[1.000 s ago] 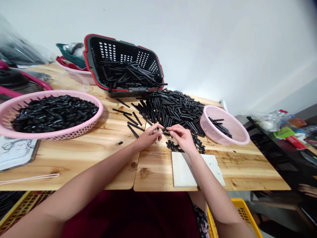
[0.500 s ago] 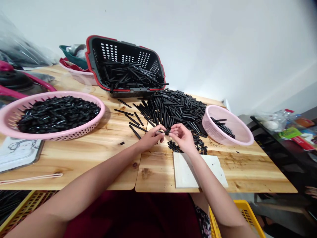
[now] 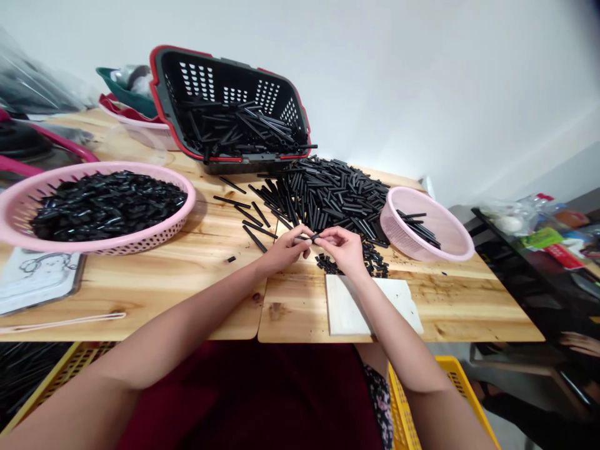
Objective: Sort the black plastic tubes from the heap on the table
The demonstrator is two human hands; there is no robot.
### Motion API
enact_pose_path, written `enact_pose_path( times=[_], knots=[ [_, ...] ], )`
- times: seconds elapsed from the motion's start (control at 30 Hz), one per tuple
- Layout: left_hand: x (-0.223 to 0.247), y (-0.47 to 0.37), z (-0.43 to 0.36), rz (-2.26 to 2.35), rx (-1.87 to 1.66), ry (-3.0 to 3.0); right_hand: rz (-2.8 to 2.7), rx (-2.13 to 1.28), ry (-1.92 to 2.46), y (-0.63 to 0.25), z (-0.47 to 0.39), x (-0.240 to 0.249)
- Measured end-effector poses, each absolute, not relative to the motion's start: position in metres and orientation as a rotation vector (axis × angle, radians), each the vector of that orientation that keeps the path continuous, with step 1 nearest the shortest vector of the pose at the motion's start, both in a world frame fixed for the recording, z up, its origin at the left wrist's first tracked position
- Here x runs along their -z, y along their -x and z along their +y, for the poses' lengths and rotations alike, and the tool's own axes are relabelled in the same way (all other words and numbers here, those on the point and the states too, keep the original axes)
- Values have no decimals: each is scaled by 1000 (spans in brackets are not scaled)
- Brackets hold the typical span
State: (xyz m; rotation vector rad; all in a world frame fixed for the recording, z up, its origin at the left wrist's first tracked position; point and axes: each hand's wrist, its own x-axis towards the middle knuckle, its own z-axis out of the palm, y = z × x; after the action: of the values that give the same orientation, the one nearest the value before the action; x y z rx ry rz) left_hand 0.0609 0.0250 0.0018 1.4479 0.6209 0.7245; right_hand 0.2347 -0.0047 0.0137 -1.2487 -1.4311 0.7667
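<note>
Fingers of my left hand (image 3: pixel 288 249) close round a short black tube (image 3: pixel 307 238) over the front of the tube pile. My right hand (image 3: pixel 344 247) pinches the right end of the same tube, its fingertips beside my left ones. Behind both hands lies a large pile of black tubes (image 3: pixel 340 190). Small black pieces (image 3: pixel 372 259) are scattered by my right wrist. My right forearm passes over a white board (image 3: pixel 398 300). Several loose tubes (image 3: pixel 253 215) lie left of my left hand.
A black basket with a red rim (image 3: pixel 162 103) leans open behind, holding tubes. Left is a pink basket (image 3: pixel 112 247) full of black pieces; right, a pink bowl (image 3: pixel 450 231) holds a few tubes. A person's hand (image 3: pixel 581 342) shows at the far right.
The view has shifted, so the table sits higher in it. My right fingers, more spread before, now pinch the tube's end, and the tube shows more clearly between my hands.
</note>
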Motion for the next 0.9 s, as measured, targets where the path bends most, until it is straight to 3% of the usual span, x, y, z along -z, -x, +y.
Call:
enact_pose_path(
  times=[0.33, 0.53, 0.67, 0.9],
  knots=[
    [-7, -59, 22, 544, -774, -1580, -1425, -1057, 1193, -241, -3, -17],
    [-6, -59, 25, 611, -784, -1575, -1519, -943, 1256, -245, -1, -11],
    [-4, -57, 31, 702, -835, -1516, -1843, -681, 1431, -270, -2, -19],
    [1, -60, 32, 674, -817, -1504, -2407, -696, 1537, -278, -15, -38]
  ],
)
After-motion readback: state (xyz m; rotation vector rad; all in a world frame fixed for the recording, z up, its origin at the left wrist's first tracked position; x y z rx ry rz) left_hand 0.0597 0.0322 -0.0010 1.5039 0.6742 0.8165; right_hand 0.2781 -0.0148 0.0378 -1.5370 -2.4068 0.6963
